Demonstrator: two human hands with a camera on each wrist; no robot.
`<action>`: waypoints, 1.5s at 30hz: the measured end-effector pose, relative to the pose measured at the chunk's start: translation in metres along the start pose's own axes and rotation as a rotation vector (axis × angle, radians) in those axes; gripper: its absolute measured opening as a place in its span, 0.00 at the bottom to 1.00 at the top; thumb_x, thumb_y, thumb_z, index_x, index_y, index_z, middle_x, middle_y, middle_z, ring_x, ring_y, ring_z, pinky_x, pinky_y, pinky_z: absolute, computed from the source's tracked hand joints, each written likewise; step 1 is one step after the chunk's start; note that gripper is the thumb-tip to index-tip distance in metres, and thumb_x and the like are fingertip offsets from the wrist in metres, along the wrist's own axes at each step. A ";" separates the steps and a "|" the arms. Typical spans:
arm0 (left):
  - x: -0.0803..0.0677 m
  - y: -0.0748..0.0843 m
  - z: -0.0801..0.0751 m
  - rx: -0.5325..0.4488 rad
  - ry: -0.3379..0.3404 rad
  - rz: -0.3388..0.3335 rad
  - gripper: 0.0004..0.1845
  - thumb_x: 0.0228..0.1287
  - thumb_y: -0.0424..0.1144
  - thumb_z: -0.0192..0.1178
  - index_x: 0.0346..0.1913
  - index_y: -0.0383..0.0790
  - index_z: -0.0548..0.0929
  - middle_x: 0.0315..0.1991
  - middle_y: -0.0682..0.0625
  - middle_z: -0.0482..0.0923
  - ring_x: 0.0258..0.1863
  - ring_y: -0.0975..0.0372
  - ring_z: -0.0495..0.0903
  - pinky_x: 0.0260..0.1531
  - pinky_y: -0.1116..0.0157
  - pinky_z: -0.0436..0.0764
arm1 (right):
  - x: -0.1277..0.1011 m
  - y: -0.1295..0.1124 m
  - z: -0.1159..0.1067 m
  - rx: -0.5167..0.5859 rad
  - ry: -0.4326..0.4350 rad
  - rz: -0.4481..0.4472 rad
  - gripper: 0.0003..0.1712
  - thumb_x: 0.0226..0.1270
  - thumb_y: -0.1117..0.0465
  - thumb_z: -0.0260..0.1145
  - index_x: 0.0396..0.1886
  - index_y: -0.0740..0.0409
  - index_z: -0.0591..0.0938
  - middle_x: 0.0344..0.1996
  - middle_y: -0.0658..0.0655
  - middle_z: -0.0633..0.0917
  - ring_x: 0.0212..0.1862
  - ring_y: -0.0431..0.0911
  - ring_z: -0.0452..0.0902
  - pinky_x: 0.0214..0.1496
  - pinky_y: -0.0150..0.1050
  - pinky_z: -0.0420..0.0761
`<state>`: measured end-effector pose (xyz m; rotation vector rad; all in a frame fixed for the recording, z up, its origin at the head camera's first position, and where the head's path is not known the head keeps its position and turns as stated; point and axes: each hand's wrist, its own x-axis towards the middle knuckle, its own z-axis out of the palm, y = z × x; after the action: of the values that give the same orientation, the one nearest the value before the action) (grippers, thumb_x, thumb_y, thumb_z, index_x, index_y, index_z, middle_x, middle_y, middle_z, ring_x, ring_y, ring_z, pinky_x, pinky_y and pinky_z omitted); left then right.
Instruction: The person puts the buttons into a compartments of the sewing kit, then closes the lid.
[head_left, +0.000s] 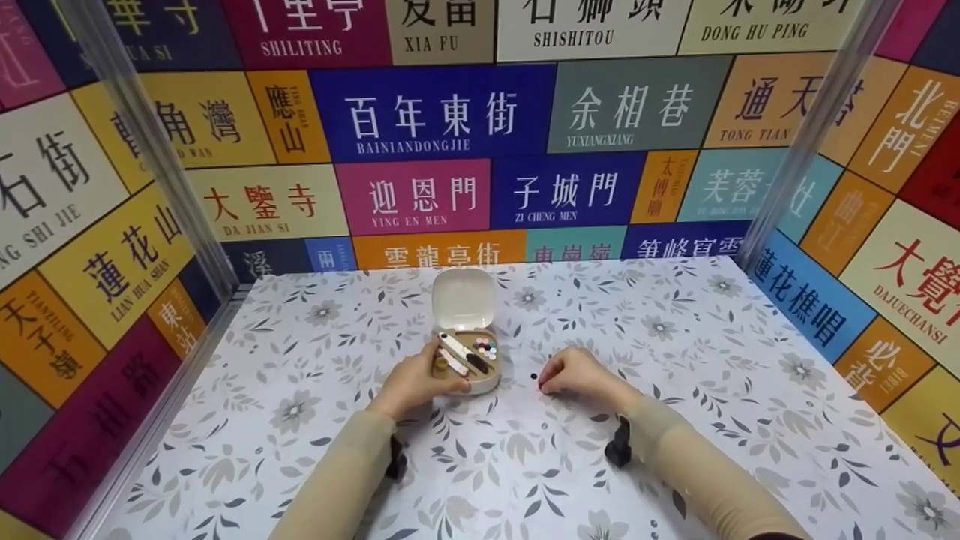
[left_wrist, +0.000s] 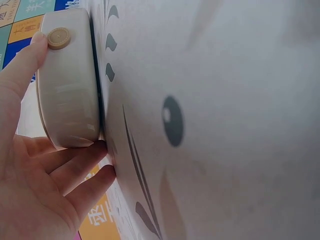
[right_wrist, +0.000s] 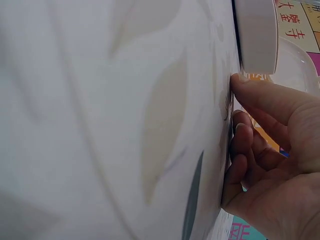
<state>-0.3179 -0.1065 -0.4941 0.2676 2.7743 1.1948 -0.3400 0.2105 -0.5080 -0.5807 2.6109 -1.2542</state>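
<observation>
My left hand [head_left: 415,384] grips a small white sewing kit box [head_left: 487,384] standing on the table. In the left wrist view its thumb lies beside the box's round tan clasp [left_wrist: 59,38], and other fingers reach the far side. The lid [head_left: 463,298] stands raised. Inside lie a white-and-black pen-like tool [head_left: 461,351] and a cluster of small coloured buttons [head_left: 484,346]. My right hand [head_left: 581,379] has its fingertips down on the table, right of the box, beside a small black button [head_left: 533,376]. A reddish spot shows at those fingertips; whether they pinch something is unclear.
A white cloth with grey flowers and leaves [head_left: 322,442] covers the table. Panels with coloured street-name signs [head_left: 431,112] rise behind and on both sides. Clear corner posts [head_left: 795,142] stand at the back. Dark wrist straps [head_left: 619,444] hang under the sleeves.
</observation>
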 end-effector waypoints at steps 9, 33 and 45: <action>-0.001 -0.003 0.001 0.018 0.004 0.001 0.62 0.41 0.64 0.74 0.77 0.43 0.53 0.69 0.40 0.65 0.65 0.46 0.67 0.66 0.50 0.62 | 0.001 0.001 -0.002 -0.027 -0.009 -0.010 0.04 0.49 0.68 0.74 0.27 0.62 0.88 0.21 0.50 0.85 0.23 0.37 0.75 0.27 0.28 0.75; -0.001 0.000 0.001 -0.004 -0.010 -0.029 0.63 0.40 0.64 0.74 0.77 0.45 0.52 0.71 0.40 0.62 0.67 0.46 0.64 0.68 0.48 0.58 | 0.002 0.005 -0.008 0.146 0.014 0.072 0.05 0.55 0.68 0.71 0.30 0.67 0.87 0.24 0.54 0.86 0.27 0.43 0.79 0.28 0.33 0.76; 0.001 0.002 0.000 0.001 -0.005 -0.015 0.62 0.41 0.63 0.74 0.77 0.47 0.53 0.69 0.40 0.65 0.65 0.46 0.67 0.66 0.48 0.61 | 0.002 0.007 -0.011 0.235 0.040 0.071 0.05 0.54 0.69 0.72 0.31 0.67 0.87 0.26 0.55 0.87 0.30 0.46 0.82 0.33 0.35 0.80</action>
<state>-0.3182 -0.1049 -0.4924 0.2489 2.7678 1.1873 -0.3474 0.2215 -0.5068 -0.4211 2.4415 -1.5341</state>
